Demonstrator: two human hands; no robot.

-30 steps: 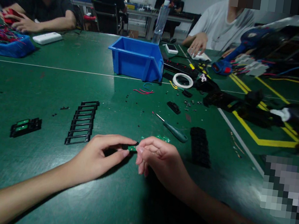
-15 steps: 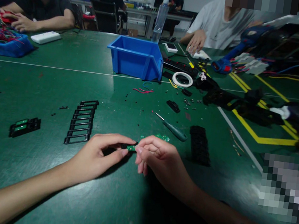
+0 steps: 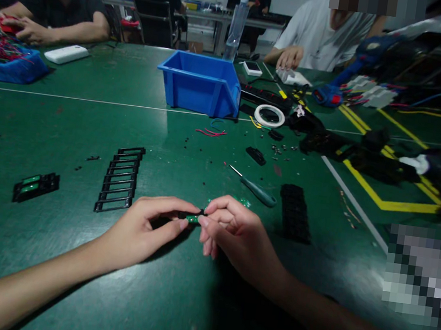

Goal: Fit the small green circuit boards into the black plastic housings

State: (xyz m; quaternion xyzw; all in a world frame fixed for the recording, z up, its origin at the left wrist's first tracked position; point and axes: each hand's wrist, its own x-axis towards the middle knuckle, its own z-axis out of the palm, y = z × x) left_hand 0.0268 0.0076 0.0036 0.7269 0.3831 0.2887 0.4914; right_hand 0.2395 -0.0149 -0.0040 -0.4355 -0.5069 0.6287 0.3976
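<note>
Between my hands is a small black piece with a green board on it. My left hand pinches its left end between thumb and fingers. The thumb and index finger of my right hand close on its right end, hiding part of it. Small green pieces lie just behind my right hand. To the left is a row of black frames, and farther left a black holder with green boards. A green-handled screwdriver and a black stack of parts lie to the right.
A blue bin stands beyond my hands, near a clear bottle and a white tape ring. Screws, wires and black cables lie right of centre. A blue tray of wires is at the left. People sit across the table.
My fingers have shifted very slightly around the small piece, and less of its green board shows. The view has moved a little.
</note>
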